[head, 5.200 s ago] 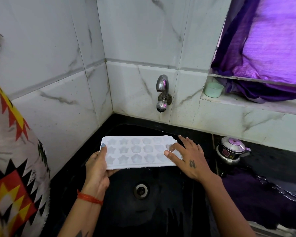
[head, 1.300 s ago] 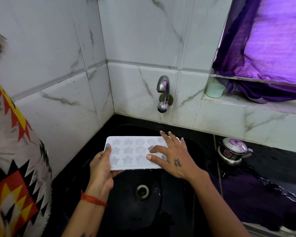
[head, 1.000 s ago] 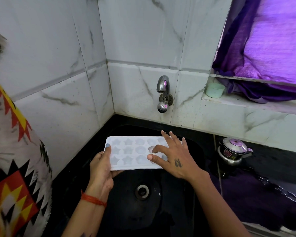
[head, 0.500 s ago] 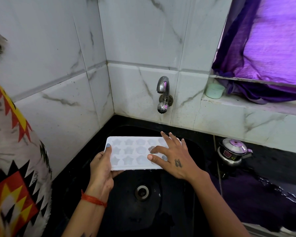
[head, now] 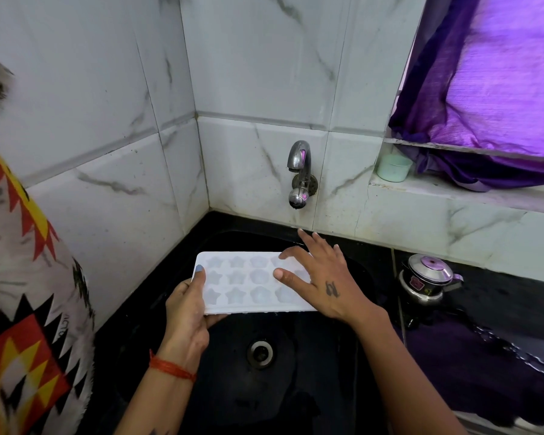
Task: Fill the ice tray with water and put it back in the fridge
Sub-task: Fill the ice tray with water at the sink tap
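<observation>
Tiles of white marbled ceramic (head: 258, 67) cover the corner walls on the far side and left, and below them sits the glossy black sink basin (head: 296, 387) with its round metal drain (head: 260, 354) near the middle. At the right, purple shiny curtain fabric (head: 496, 98) hangs over a ledge, where a small pale green plastic cup (head: 393, 167) stands. On the black worktop (head: 500, 296) right of the sink stands a small steel kettle with a pink-knobbed lid (head: 427, 279). A chrome wall tap (head: 300, 174) juts from the far wall, above the basin.

I hold the white plastic ice tray with star and round moulds (head: 248, 282) level over the basin, below and just left of the tap. My left hand (head: 187, 312) is clamped on the tray's near left corner, thumb on top, fingers (head: 215, 318) underneath. My right hand (head: 322, 282) lies flat on the tray's right end, fingers spread apart, gripping nothing. A red thread band (head: 171, 368) circles my left wrist.
</observation>
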The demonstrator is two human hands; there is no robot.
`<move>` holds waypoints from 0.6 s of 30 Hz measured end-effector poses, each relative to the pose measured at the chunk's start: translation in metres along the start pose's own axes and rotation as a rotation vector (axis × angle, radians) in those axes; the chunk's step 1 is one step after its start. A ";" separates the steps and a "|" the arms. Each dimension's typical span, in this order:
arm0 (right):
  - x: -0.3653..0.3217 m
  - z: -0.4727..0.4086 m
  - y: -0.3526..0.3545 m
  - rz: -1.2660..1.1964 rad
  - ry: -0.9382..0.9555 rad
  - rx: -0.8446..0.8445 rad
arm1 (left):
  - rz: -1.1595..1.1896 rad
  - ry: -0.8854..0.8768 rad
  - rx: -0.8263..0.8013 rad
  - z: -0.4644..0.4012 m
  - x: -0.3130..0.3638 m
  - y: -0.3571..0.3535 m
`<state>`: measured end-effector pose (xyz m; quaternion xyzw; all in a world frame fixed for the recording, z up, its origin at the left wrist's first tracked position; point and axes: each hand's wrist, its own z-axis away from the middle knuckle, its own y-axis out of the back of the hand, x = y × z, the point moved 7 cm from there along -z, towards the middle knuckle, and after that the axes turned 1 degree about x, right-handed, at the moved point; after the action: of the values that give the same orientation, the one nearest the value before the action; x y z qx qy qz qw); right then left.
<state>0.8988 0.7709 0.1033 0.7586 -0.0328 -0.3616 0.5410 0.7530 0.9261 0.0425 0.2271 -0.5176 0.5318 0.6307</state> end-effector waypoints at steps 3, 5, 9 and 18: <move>-0.009 -0.004 -0.002 0.005 0.030 -0.003 | -0.001 0.001 -0.006 0.002 0.000 -0.001; -0.014 -0.006 -0.006 0.012 0.046 -0.018 | 0.001 0.005 -0.006 0.002 0.000 -0.002; -0.021 -0.005 -0.017 0.017 0.062 -0.049 | 0.005 0.007 -0.006 0.003 0.000 -0.001; -0.020 -0.003 -0.035 0.089 0.063 -0.107 | 0.000 0.016 -0.001 0.006 0.000 -0.002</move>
<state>0.8739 0.7965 0.0846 0.7376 -0.0301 -0.3141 0.5970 0.7521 0.9209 0.0447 0.2225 -0.5128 0.5331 0.6351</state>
